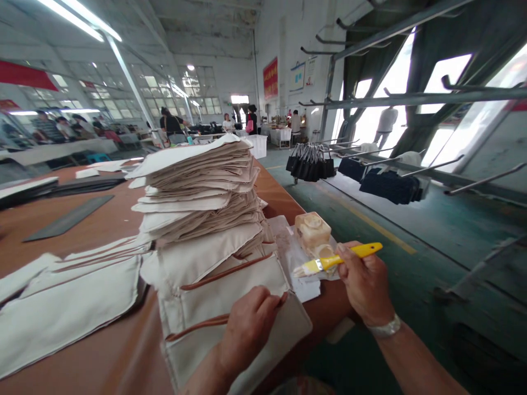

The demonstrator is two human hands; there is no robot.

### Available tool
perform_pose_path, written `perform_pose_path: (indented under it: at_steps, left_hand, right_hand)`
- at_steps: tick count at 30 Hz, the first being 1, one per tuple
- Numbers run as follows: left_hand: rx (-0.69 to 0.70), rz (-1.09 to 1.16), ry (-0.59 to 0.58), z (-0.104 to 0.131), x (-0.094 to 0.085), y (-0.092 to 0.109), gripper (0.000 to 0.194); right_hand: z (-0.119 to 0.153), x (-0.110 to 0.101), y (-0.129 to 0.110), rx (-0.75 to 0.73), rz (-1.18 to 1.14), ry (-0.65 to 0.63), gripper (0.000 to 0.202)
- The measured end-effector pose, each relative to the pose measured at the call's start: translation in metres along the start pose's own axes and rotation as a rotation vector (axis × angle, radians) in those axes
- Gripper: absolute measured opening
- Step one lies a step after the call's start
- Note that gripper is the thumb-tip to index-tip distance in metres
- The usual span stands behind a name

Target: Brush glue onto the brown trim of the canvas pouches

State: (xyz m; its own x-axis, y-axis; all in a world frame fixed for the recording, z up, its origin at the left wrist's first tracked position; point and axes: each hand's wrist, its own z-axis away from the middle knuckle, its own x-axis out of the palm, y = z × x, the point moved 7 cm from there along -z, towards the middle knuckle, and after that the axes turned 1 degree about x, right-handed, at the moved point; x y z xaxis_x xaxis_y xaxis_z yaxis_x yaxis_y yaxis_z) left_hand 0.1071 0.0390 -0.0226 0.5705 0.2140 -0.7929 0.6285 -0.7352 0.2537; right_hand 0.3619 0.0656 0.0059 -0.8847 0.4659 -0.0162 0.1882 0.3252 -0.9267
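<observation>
My right hand (366, 282) grips a yellow-handled paintbrush (349, 252), its pale bristles pointing left over a plastic sheet (284, 236) at the table's edge. Just beyond the brush stands a cream glue-stained container (313, 230). My left hand (251, 323) rests with curled fingers on a beige fabric panel (234, 285) with brown-trimmed edges; its fingertips are at the panel's right side, and whether they pinch it is hard to see. Behind that panel rises a tall stack of beige fabric pieces (206, 192).
More beige panels (74, 307) lie on the brown table (135, 345) at left, near a dark flat strip (69, 219). To the right stands a metal rack (395, 101) with projecting arms, black bags (310, 164) hanging on it. Several people are in the background.
</observation>
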Motion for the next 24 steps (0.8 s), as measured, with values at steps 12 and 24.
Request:
perform_pose_path:
  at_steps: [12,24]
  left_hand:
    - [0.273,-0.226,0.064,-0.004,-0.024,0.037,0.027]
    - [0.234,-0.148,0.098,-0.009,-0.035,0.031,0.017]
  right_hand:
    - [0.026,0.023,-0.079,-0.200,0.159,-0.515,0.034]
    - [0.034,0.012,-0.070,-0.096,0.070,-0.435,0.029]
